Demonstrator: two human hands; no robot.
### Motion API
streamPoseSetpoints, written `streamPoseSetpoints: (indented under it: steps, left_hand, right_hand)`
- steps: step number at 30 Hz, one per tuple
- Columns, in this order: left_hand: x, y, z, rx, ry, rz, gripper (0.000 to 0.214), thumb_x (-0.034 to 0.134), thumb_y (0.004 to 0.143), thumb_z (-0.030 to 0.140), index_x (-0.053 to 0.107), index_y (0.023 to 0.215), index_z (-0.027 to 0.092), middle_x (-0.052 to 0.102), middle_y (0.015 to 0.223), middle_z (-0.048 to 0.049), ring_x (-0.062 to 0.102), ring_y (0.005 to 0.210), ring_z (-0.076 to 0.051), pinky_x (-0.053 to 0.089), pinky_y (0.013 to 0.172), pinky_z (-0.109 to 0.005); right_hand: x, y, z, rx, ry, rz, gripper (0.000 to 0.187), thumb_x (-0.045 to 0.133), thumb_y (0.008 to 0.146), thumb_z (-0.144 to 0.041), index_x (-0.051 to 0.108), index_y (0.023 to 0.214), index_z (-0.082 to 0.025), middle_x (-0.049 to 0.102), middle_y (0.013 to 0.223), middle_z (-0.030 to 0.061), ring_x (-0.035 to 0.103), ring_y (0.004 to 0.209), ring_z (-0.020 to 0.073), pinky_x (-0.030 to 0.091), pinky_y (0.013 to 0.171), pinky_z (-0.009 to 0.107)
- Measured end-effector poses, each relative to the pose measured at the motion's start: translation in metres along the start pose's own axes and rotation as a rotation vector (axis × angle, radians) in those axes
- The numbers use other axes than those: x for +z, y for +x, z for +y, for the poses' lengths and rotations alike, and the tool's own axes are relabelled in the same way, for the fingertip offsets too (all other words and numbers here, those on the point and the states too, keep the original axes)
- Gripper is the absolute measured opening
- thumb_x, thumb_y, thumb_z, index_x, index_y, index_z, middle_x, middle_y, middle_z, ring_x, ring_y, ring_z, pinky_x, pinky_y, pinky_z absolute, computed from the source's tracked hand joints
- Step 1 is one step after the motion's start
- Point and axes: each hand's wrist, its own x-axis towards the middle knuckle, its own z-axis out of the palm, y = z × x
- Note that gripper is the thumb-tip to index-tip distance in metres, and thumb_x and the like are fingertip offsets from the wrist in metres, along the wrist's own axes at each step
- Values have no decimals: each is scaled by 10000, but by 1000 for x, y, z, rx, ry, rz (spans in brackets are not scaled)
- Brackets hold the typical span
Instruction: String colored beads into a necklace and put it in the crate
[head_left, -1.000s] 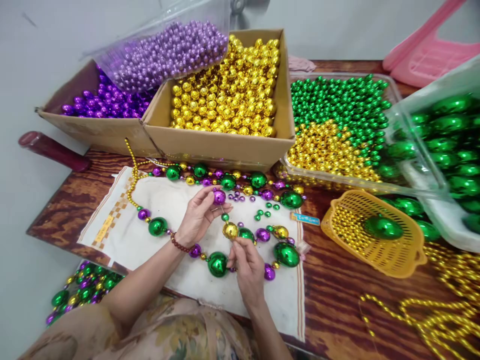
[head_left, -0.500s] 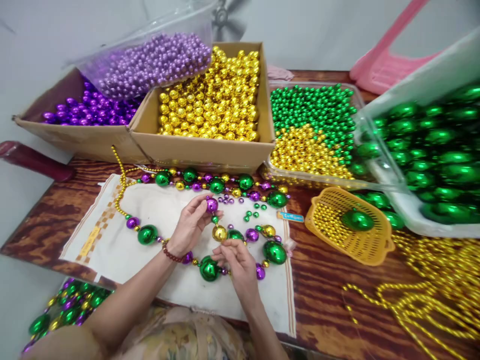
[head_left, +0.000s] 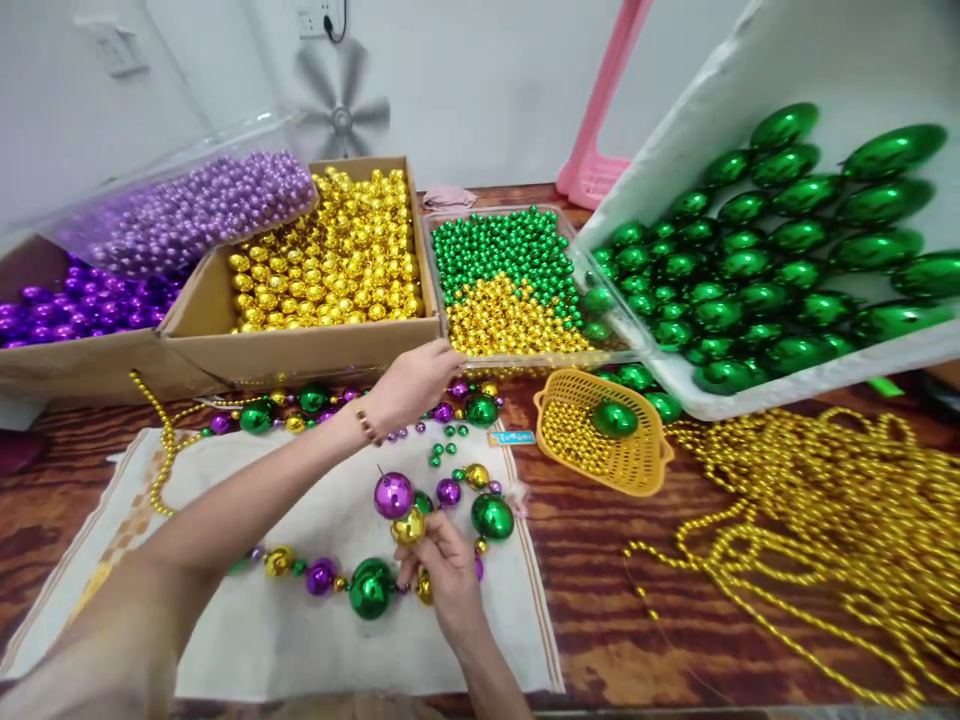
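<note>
My right hand [head_left: 444, 572] pinches a bead strand [head_left: 371, 585] just under a gold ball [head_left: 409, 527], low over the white cloth [head_left: 300, 640]. A purple ball [head_left: 393, 495] sits on top of the gold one, with a thin wire tip sticking out above it. The rest of the strand, made of green, purple and gold balls, lies on the cloth. My left hand [head_left: 416, 382] is stretched forward past the front corner of the gold-bead box [head_left: 300, 350]. Its fingers point toward the clear tray [head_left: 600, 340] of small green and gold beads and hold nothing I can see.
A box of purple balls [head_left: 67, 320] and a tilted clear bin of lilac beads [head_left: 187, 205] stand at the left. At the right are a white foam box of large green balls [head_left: 757, 260], a yellow basket [head_left: 600, 440] and loose gold strands [head_left: 825, 520]. A pink chair [head_left: 600, 130] stands behind.
My left hand let go of the purple ball and reached forward toward the bead tray. The right hand now holds the strand alone. The view swung to the right and upward.
</note>
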Motion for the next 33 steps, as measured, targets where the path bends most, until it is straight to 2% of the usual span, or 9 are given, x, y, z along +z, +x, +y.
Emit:
streamPoseSetpoints:
  steps: [3, 7, 14, 17, 21, 23, 26, 30, 33]
  left_hand:
    - [13, 62, 6, 127, 397, -197, 282, 451, 943, 59, 731, 956, 97, 700, 998, -182, 630, 967, -252, 482, 811, -354]
    - [27, 110, 10, -31, 532, -379, 302, 480, 901, 30, 772, 909, 106, 720, 933, -204, 671, 935, -289, 476, 779, -375]
    - [34, 128, -4, -131, 511, -470, 331, 535, 768, -65, 776, 929, 94, 714, 879, -188, 675, 962, -335, 497, 821, -419]
    - [29, 123, -7, -98, 313, -312, 337, 531, 724, -109, 752, 902, 73, 686, 878, -163, 665, 961, -320, 491, 860, -430]
    - [-1, 84, -9, -67, -261, 50, 228, 643, 715, -47, 717, 835, 132, 648, 803, -42, 647, 932, -229, 492, 902, -378]
    - [-23, 46, -12, -149, -558, 182, 169, 707, 745, 47, 714, 872, 158, 651, 789, -11, 651, 871, -187, 515, 844, -328]
    - [-49, -28, -20, -357, -852, 285, 128, 748, 798, 205, 712, 913, 162, 669, 776, -20, 664, 733, -147, 531, 713, -270]
    - [-51, -120, -31, -628, -1182, 514, 214, 797, 763, 269, 724, 921, 146, 714, 814, -45, 698, 717, -144, 565, 706, -259]
    - [-43, -164, -34, -740, -1369, 662, 242, 795, 771, 229, 730, 983, 133, 730, 880, -52, 708, 788, -129, 569, 768, -236]
  right_hand:
    - [0, -1, 2, 1, 22, -14, 411, 726, 830, -559, 540, 806, -193, 703, 673, 13, 613, 442, 107, 374, 436, 180]
    - [0, -2, 4, 15, 31, -13, 391, 720, 841, -541, 539, 820, -196, 699, 686, 5, 618, 457, 106, 377, 446, 179]
    - [-5, -2, 2, -18, 11, 25, 351, 717, 854, -513, 572, 831, -195, 672, 660, -14, 590, 448, 97, 432, 462, 188]
    - [-6, -1, 1, -32, -1, 38, 328, 701, 871, -495, 575, 824, -196, 672, 679, -14, 581, 447, 91, 445, 462, 191]
    - [-3, 3, -6, -70, -12, 62, 286, 699, 871, -449, 586, 813, -193, 674, 693, -10, 601, 480, 95, 449, 467, 188]
    - [2, 8, -12, -93, -20, 68, 254, 698, 867, -417, 591, 813, -193, 674, 699, -9, 606, 492, 96, 444, 470, 186]
    - [14, 19, -21, -121, -48, 36, 214, 682, 866, -380, 597, 809, -192, 670, 711, -7, 603, 499, 98, 439, 472, 195]
    - [36, 32, -24, -91, -125, -51, 186, 650, 874, -359, 611, 815, -187, 664, 716, -1, 615, 532, 104, 440, 488, 199]
    - [46, 37, -13, -30, -215, -88, 203, 652, 869, -372, 610, 806, -183, 653, 691, -3, 597, 524, 99, 433, 487, 194]
